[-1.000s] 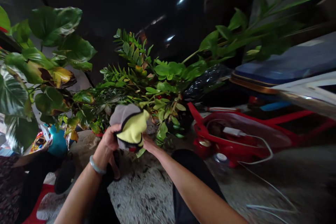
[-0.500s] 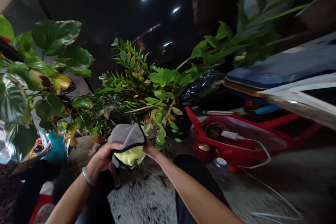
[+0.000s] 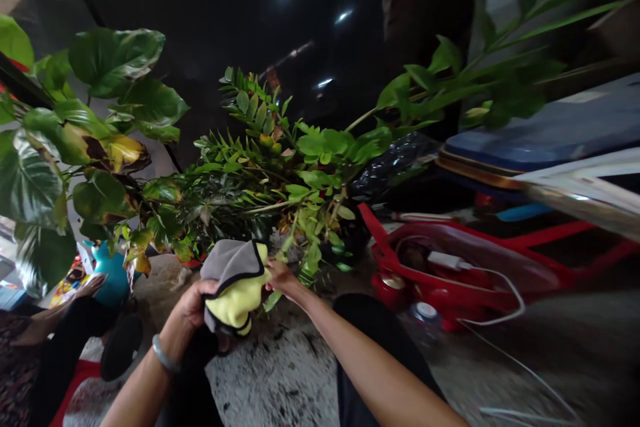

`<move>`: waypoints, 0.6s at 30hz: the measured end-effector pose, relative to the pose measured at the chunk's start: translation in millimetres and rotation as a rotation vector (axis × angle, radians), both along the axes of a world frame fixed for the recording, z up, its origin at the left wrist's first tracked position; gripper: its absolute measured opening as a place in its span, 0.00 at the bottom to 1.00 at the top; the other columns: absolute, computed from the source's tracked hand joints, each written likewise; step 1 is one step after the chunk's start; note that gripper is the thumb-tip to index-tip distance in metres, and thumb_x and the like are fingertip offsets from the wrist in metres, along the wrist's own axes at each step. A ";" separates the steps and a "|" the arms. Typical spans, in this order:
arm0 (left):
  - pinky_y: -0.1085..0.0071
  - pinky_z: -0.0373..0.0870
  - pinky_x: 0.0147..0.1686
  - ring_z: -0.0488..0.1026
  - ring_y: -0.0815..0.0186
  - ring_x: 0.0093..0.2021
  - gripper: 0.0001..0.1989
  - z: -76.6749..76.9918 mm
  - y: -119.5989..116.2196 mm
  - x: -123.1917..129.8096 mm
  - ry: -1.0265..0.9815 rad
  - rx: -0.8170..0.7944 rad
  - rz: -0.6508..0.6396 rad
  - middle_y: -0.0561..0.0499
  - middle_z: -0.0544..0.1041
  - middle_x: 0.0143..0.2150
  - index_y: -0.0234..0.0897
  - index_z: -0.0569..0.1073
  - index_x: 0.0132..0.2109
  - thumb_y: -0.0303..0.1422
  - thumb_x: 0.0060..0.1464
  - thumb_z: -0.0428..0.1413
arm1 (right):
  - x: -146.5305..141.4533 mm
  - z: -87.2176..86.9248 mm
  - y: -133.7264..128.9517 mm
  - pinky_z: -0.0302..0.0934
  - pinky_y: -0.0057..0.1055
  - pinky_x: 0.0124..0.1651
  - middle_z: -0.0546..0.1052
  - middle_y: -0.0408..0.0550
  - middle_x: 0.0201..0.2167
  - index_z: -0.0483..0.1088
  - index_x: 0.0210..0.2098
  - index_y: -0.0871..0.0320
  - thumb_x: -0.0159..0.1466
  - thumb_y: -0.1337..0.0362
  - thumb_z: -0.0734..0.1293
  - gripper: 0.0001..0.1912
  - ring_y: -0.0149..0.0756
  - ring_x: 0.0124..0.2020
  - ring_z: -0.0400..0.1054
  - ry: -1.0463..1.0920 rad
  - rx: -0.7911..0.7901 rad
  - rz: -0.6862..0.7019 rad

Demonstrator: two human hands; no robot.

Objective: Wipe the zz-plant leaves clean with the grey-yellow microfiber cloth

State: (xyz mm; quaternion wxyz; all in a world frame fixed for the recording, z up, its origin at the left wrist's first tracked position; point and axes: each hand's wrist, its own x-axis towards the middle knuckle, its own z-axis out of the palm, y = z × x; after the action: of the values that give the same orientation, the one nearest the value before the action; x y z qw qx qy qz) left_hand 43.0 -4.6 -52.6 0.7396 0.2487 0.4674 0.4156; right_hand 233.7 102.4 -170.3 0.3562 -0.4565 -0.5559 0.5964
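My left hand [image 3: 193, 303] is closed on the left side of a folded cloth [image 3: 231, 273], grey on one face, yellow on the other, with black edging. At the cloth's right edge my right hand [image 3: 284, 278] has its fingers curled together. Cloth and plant meet there, and what lies between those fingers is hidden. Just below the right hand a green leaf [image 3: 273, 301] hangs. Leafy stems of a potted plant [image 3: 313, 197] rise right behind both hands. A bangle [image 3: 165, 353] circles my left wrist.
Big-leaved plants [image 3: 100, 127] crowd the left. A red basket-like container [image 3: 440, 280] with a white charger and cable stands right, beside a clear jar [image 3: 425, 320]. A blue-topped seat or table [image 3: 540, 133] juts in. Another person's hand [image 3: 90, 285] is near a turquoise object [image 3: 109, 273].
The cloth has shifted slightly left and down with my left hand, and more yellow shows. My right hand's fingers now show at its right edge. The whole view has moved a little.
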 end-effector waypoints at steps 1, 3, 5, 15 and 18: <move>0.57 0.77 0.47 0.84 0.46 0.40 0.06 9.1 -6.5 -9.0 0.001 0.032 -0.003 0.44 0.84 0.26 0.32 0.82 0.29 0.26 0.39 0.63 | 0.5 0.4 0.7 0.49 0.24 0.19 0.69 0.39 0.14 0.63 0.20 0.55 0.60 0.63 0.66 0.14 0.28 0.13 0.62 -0.001 0.004 0.013; 0.57 0.78 0.45 0.83 0.47 0.38 0.03 30.0 -6.5 -20.5 0.008 0.111 0.052 0.47 0.83 0.24 0.34 0.80 0.26 0.25 0.38 0.62 | -0.3 2.3 2.1 0.48 0.23 0.19 0.71 0.39 0.16 0.64 0.20 0.56 0.62 0.63 0.64 0.14 0.26 0.13 0.62 -0.004 0.013 0.033; 0.59 0.78 0.43 0.83 0.49 0.36 0.04 43.5 6.5 -21.4 0.022 0.189 0.184 0.48 0.82 0.23 0.34 0.80 0.25 0.24 0.39 0.61 | -3.0 4.9 2.7 0.48 0.22 0.19 0.72 0.39 0.17 0.64 0.22 0.56 0.64 0.62 0.62 0.14 0.25 0.14 0.63 -0.008 0.022 0.040; 0.58 0.77 0.49 0.83 0.44 0.45 0.21 -53.7 -35.1 12.8 0.086 -0.144 0.202 0.39 0.86 0.36 0.30 0.82 0.45 0.24 0.38 0.66 | 0.6 10.0 0.3 0.55 0.25 0.23 0.69 0.39 0.15 0.64 0.18 0.55 0.60 0.63 0.65 0.15 0.31 0.18 0.65 -0.009 0.098 0.030; 0.58 0.77 0.50 0.83 0.44 0.45 0.19 -59.7 -49.5 9.0 0.087 -0.105 0.195 0.38 0.86 0.37 0.31 0.83 0.42 0.25 0.37 0.67 | 7.3 18.4 -2.3 0.58 0.26 0.27 0.74 0.41 0.20 0.71 0.23 0.56 0.60 0.61 0.66 0.10 0.33 0.23 0.68 0.019 0.133 -0.014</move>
State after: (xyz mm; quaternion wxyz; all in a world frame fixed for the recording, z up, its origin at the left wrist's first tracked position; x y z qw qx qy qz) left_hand 52.0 -54.1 -112.4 0.6866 0.1808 0.5423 0.4493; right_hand 241.0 100.1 -151.9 0.3952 -0.4300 -0.5879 0.5597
